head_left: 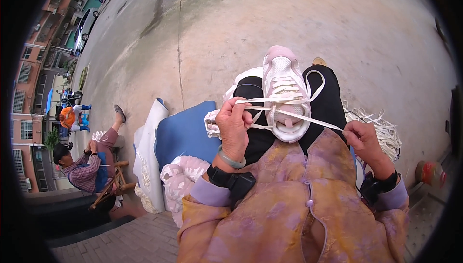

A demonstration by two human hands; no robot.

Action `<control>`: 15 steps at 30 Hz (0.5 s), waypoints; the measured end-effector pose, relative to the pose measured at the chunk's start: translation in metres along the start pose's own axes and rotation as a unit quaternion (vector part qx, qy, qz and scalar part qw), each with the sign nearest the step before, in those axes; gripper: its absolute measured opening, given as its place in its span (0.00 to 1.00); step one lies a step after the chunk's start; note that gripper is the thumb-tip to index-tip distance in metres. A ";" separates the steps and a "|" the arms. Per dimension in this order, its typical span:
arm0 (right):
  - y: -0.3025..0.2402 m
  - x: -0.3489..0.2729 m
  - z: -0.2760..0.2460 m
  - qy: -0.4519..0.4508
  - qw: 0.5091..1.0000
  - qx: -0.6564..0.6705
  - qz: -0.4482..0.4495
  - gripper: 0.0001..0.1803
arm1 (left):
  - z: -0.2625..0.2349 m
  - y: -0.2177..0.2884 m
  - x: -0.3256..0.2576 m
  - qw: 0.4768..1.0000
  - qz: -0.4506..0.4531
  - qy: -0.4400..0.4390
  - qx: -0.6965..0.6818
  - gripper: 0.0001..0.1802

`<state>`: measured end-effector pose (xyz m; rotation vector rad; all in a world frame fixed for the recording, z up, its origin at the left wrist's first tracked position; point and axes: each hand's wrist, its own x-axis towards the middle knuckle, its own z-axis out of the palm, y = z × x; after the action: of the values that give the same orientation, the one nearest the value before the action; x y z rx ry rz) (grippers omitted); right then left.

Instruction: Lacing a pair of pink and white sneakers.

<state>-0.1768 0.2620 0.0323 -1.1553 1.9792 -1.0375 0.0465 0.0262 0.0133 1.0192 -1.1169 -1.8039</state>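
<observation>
A white and pink sneaker (279, 77) rests on my lap between my knees, its toe pointing away from me. White laces cross its tongue and run out to both sides. My left hand (234, 123), left of the shoe, pinches a flat white shoelace (260, 100) between thumb and fingers. On the right, my right hand (362, 140) is closed on the other lace end (316, 121), which is stretched taut from the shoe's collar. A loop of lace (318, 82) stands up at the shoe's right side. Part of another white shoe (212, 123) shows behind my left hand.
Several pink and white shoes (181, 178) lie at my left by a blue sheet (185, 130) and a white sack (147, 152). A bundle of white laces (381, 133) is at my right, with a red-labelled jar (430, 174) beyond. Another seated person (89, 169) handles a shoe at far left.
</observation>
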 end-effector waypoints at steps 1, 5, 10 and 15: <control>0.005 -0.001 0.001 0.004 1.000 0.027 0.009 0.04 | 0.001 -0.003 -0.001 1.000 -0.006 0.002 0.019 0.05; -0.004 0.010 0.002 -0.055 0.998 0.016 0.010 0.07 | -0.008 -0.004 -0.001 0.992 -0.029 -0.001 0.125 0.06; 0.003 0.042 0.023 0.144 0.974 -0.066 -0.160 0.08 | 0.025 0.013 -0.011 0.836 0.357 0.010 0.417 0.11; -0.019 0.058 0.047 0.141 0.968 -0.083 -0.188 0.19 | 0.060 0.007 -0.017 0.683 0.463 -0.191 0.531 0.05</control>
<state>-0.1557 0.1894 0.0181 -1.5960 2.1459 -1.3052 0.0000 0.0582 0.0411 0.3694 -2.4869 -0.3975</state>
